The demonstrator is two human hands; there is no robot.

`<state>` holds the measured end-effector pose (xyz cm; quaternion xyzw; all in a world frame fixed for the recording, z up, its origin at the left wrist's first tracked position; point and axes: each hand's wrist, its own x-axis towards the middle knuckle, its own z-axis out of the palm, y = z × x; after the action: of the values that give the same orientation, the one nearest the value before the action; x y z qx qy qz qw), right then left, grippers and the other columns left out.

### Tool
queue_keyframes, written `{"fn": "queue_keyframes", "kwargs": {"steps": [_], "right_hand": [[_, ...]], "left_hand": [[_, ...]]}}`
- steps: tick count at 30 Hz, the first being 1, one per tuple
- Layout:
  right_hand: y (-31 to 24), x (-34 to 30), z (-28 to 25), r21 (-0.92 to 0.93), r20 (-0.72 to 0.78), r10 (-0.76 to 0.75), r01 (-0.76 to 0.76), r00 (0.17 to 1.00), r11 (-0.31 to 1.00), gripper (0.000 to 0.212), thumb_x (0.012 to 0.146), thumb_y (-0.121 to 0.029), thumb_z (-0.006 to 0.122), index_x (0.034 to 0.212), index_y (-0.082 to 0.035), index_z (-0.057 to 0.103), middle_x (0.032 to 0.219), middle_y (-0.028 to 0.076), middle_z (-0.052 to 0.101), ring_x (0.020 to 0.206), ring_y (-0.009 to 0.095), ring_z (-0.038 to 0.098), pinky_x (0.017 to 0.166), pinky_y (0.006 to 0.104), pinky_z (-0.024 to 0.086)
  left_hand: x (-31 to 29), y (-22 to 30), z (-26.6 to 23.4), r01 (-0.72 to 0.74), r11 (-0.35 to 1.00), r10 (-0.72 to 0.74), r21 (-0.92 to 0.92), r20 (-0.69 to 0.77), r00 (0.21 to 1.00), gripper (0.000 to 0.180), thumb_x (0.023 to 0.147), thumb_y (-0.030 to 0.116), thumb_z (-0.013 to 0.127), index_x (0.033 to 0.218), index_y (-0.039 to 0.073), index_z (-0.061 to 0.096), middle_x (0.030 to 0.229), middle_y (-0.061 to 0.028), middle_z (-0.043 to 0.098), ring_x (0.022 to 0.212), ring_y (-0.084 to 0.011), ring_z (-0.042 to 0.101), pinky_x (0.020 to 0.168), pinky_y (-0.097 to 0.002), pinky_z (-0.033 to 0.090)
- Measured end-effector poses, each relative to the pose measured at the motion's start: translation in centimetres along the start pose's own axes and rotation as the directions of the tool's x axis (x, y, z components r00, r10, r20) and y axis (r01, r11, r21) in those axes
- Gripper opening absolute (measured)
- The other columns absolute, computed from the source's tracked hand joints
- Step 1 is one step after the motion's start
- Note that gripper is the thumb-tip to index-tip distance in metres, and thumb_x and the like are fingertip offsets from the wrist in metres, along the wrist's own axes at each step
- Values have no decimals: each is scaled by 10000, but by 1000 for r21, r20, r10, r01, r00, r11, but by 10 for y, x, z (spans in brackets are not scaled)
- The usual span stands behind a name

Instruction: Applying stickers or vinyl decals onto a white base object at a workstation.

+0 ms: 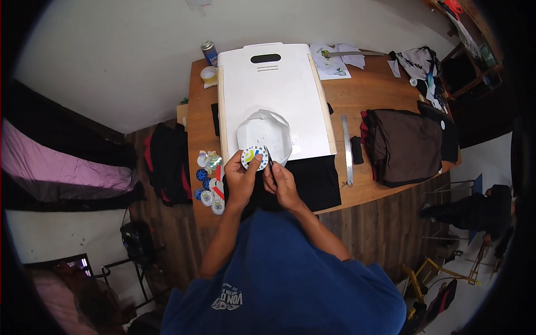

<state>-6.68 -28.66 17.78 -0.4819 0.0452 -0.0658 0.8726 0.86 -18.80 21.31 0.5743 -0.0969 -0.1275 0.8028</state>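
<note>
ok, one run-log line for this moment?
left hand: holding round printed piece | right hand: holding dark pointed tool, beside piece | white board: on wooden table

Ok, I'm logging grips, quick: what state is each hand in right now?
Left hand: closed, holding a round white disc with a coloured print.
Right hand: closed, holding a dark pointed tool, perhaps small scissors.

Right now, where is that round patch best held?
Likely take the round patch by its left rim, from the left: it looks like a flat disc, and the scissors in the right hand sit at its right edge.
</note>
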Motion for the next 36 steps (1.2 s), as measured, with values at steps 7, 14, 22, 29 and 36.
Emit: {"fn": "queue_keyframes", "kwargs": {"steps": [7, 14, 22, 29, 36], "right_hand": [[0, 1, 0, -10, 11, -29, 29, 1000, 1000, 382, 1060, -364, 303, 898, -61, 471, 567, -30, 322, 458, 67, 268, 440, 219, 255], [0, 1, 1, -14, -3, -26, 26, 1000, 1000, 372, 1060, -358, 309, 900, -63, 469, 568, -34, 315, 460, 66, 260, 440, 218, 252], [2, 1, 0, -16, -16, -33, 33, 999, 999, 367, 1061, -354, 312, 890, -64, 459, 554, -40, 296, 459, 65, 248, 439, 220, 244], [-2, 2, 1, 19, -32, -14, 14, 999, 1000, 380, 1061, -359, 310, 883, -60, 464, 563, -42, 296, 465, 60, 256, 443, 217, 254], [-2, 0, 0, 22, 12, 9, -10, 1000, 1000, 383, 1059, -361, 304, 889, -62, 472, 561, -37, 302, 454, 64, 260, 433, 219, 246]], "left_hand": [[0, 1, 1, -7, 1000, 7, -8, 7, 1000, 70, 900, 54, 661, 907, -3, 620, 848, -26, 650, 762, -56, 588, 693, -210, 472], [1, 0, 0, -4, 1000, 4, -9, 6, 1000, 69, 900, 52, 660, 908, -3, 620, 849, -25, 648, 764, -53, 584, 689, -209, 470], [1, 2, 2, -16, 1000, 16, 5, 9, 1000, 66, 900, 46, 657, 921, -6, 623, 863, -27, 651, 778, -56, 586, 707, -212, 471], [1, 3, 1, -1, 1000, 1, 9, -1, 1000, 62, 898, 45, 657, 915, -2, 622, 862, -26, 650, 778, -56, 585, 705, -213, 469], [0, 2, -1, 0, 1000, 0, 1, 14, 1000, 59, 896, 45, 658, 899, 2, 618, 848, -24, 647, 771, -55, 582, 696, -211, 464]]}}
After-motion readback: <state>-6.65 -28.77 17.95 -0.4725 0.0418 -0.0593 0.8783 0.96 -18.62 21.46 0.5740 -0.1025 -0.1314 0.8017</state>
